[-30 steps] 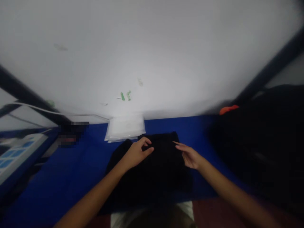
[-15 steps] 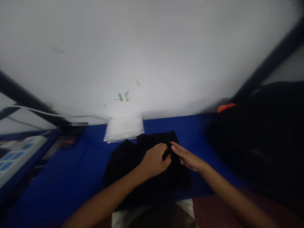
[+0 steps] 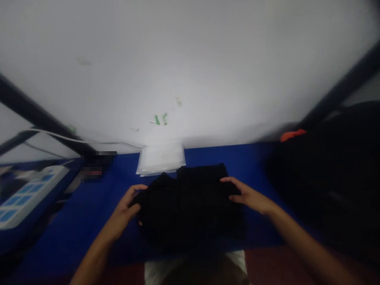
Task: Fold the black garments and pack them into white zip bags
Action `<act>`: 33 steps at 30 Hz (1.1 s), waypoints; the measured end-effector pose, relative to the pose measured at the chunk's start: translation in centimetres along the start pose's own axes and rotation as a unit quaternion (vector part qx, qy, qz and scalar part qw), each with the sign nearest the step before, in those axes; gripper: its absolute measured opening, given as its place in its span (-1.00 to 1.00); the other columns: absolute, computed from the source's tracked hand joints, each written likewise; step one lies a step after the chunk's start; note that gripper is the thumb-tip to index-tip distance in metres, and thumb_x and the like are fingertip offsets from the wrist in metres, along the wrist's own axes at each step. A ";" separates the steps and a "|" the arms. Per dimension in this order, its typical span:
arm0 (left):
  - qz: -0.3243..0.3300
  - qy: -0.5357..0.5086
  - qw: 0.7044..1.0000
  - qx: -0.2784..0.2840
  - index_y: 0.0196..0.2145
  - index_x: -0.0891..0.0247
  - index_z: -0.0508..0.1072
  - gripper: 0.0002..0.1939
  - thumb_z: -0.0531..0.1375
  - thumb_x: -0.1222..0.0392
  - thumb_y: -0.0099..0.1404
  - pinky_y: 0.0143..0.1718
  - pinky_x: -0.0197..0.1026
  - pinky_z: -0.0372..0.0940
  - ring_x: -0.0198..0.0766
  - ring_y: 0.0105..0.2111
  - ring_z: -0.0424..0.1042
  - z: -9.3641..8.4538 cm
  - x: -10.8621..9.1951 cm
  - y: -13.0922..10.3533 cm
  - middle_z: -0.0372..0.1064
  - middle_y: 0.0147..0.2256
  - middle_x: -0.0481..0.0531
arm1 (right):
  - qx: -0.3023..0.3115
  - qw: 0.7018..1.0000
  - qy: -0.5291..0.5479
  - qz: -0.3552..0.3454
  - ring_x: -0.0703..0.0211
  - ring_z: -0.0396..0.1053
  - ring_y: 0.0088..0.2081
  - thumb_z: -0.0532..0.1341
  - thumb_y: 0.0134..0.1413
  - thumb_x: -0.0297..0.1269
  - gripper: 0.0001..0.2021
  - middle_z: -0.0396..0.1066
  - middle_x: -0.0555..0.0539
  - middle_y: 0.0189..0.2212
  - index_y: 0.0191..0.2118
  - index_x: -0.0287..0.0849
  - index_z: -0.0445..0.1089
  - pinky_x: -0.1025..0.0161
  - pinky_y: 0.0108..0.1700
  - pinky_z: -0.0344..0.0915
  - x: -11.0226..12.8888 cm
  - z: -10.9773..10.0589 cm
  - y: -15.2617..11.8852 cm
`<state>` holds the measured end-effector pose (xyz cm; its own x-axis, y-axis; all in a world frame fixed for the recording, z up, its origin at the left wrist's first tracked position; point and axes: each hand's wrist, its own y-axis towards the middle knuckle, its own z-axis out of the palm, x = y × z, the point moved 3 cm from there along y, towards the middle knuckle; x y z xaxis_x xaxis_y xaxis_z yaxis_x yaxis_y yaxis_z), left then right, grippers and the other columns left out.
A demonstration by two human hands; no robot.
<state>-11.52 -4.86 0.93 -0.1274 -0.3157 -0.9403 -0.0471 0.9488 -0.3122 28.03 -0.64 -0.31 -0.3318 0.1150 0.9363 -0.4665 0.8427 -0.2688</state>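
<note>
A folded black garment lies in front of me on a blue surface, its folds hard to make out in the dim light. My left hand grips its left side, with a bit of the cloth between thumb and forefinger; a fingertip shows lower down against the fabric. On the opposite side, my right hand holds the right edge, thumb and forefinger apart with cloth between them. The rest of its fingers are hidden.
Flat white packets lie behind the garment against the white wall. A white power strip with blue sockets is at left, with a white cable along the wall. A large black mass and an orange item are at right.
My hands were together at the garment's right part. They have moved apart, the left to the left side and the right slightly outward to the right edge. The view has shifted slightly.
</note>
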 end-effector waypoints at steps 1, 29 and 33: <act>-0.011 0.057 0.998 0.023 0.02 0.10 0.17 -0.46 0.16 0.19 0.06 -0.55 -0.25 0.28 -0.30 -0.58 0.33 -0.7 0.4 -0.1 0.32 -0.43 -0.16 | 0.004 1.000 -0.019 -0.004 -0.02 0.29 0.11 0.23 0.04 -0.31 -0.44 0.29 -0.08 0.12 0.19 0.00 0.15 0.00 0.16 0.22 -0.1 -0.2 -0.1; 0.252 0.519 0.814 0.068 -0.41 0.20 0.31 -0.74 0.00 0.05 0.37 -0.40 -0.19 0.15 -0.17 -0.43 0.37 9.1 -4.4 7.4 0.37 -0.44 0.02 | -0.107 0.905 -0.384 -0.149 0.13 0.39 -0.35 0.08 0.15 -0.36 -0.86 0.45 -0.08 -0.35 -0.22 -0.14 0.37 0.22 -0.27 0.27 3.2 -2.0 2.3; 0.204 0.571 0.793 0.054 -0.39 0.21 0.34 -0.75 0.00 0.05 0.35 -0.38 -0.17 0.17 -0.10 -0.37 0.42 9.3 -4.0 8.6 0.41 -0.42 0.08 | -0.138 0.884 -0.413 -0.169 0.12 0.39 -0.32 0.04 0.20 -0.35 -0.84 0.45 -0.10 -0.32 -0.20 -0.17 0.35 0.23 -0.24 0.25 2.6 -2.4 5.7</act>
<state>-2.22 4.61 0.76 -0.9277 0.2783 -0.2491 0.3065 0.9484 -0.0819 26.47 5.78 1.18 -0.7501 -0.4957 0.4378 -0.4734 0.8647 0.1680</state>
